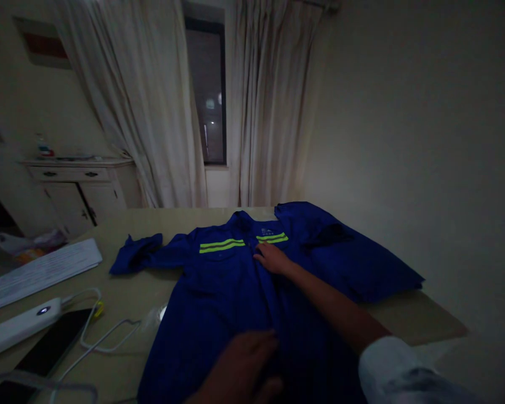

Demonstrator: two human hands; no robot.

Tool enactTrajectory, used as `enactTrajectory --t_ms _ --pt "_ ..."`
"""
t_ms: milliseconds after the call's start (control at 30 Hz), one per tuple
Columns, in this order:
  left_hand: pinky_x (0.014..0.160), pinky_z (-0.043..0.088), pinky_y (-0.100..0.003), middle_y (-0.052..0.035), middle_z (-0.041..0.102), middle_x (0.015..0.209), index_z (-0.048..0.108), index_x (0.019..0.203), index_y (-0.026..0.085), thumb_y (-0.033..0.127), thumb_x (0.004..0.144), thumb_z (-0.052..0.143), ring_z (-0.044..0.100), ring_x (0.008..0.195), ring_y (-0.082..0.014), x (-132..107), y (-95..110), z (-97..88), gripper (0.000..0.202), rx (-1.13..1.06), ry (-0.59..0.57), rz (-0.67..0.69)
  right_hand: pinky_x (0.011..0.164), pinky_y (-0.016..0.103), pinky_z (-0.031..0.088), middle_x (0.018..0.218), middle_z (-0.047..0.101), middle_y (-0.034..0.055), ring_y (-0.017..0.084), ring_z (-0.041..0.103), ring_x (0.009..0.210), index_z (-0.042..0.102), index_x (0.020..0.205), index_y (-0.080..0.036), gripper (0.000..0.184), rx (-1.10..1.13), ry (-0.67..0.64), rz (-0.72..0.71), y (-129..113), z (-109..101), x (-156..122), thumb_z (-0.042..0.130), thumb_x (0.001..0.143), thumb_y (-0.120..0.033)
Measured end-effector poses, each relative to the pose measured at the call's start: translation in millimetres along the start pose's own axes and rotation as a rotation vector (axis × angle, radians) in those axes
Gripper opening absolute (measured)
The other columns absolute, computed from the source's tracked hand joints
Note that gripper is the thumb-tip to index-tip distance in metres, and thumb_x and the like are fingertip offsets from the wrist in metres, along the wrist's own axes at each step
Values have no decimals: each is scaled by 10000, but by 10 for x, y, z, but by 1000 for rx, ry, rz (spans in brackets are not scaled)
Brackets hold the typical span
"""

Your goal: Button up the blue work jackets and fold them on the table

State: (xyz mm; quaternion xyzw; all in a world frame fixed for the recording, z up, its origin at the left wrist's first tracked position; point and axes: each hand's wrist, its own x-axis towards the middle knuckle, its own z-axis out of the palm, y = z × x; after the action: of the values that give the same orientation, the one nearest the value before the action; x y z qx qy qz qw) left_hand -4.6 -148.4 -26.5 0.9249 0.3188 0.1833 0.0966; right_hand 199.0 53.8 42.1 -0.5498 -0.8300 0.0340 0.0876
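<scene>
A dark blue work jacket (219, 303) with two yellow-green reflective stripes (221, 245) lies spread flat, front up, on a pale table (134, 292). My right hand (272, 258) rests flat on the jacket's chest near the middle closure, just below the stripes, fingers stretched out. My left hand (240, 367) lies on the jacket's lower front near the bottom of the view, fingers loosely spread and pressed on the cloth. One sleeve (137, 253) reaches out to the left; the other sleeve (357, 264) is folded over at the right.
At the left edge of the table lie a stack of papers (42, 272), a white power bank (19, 327) with a white cable (105, 336), and a dark phone (46, 350). A white cabinet (78, 191), curtains (151, 106) and a dark window (208, 95) stand behind.
</scene>
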Motion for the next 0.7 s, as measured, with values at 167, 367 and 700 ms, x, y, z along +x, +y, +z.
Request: enactTrajectory --t_ms 167,367,700 --pt "1149 110 -842 -165 323 1686 418 1607 295 717 931 475 239 1544 -513 407 -648 -455 799 274 8 -626 1185 447 355 1611 434 205 331 445 1466 376 1608 -143 802 264 -17 90 -223 134 -782 472 1006 -665" --pt "1055 41 -912 -137 146 1740 315 1636 365 879 875 297 87 1566 -537 713 -1405 -429 918 203 -81 -776 1258 607 101 1694 324 136 330 256 1576 207 1676 -275 891 302 -96 44 -372 343 -865 483 965 -736" --pt "1010 497 -587 -269 547 1439 563 1401 130 423 970 471 534 1331 -421 706 -2127 -1130 529 184 534 -1058 1235 578 170 1611 457 171 335 417 1481 150 1688 -254 932 318 23 -74 -435 356 -629 528 957 -692"
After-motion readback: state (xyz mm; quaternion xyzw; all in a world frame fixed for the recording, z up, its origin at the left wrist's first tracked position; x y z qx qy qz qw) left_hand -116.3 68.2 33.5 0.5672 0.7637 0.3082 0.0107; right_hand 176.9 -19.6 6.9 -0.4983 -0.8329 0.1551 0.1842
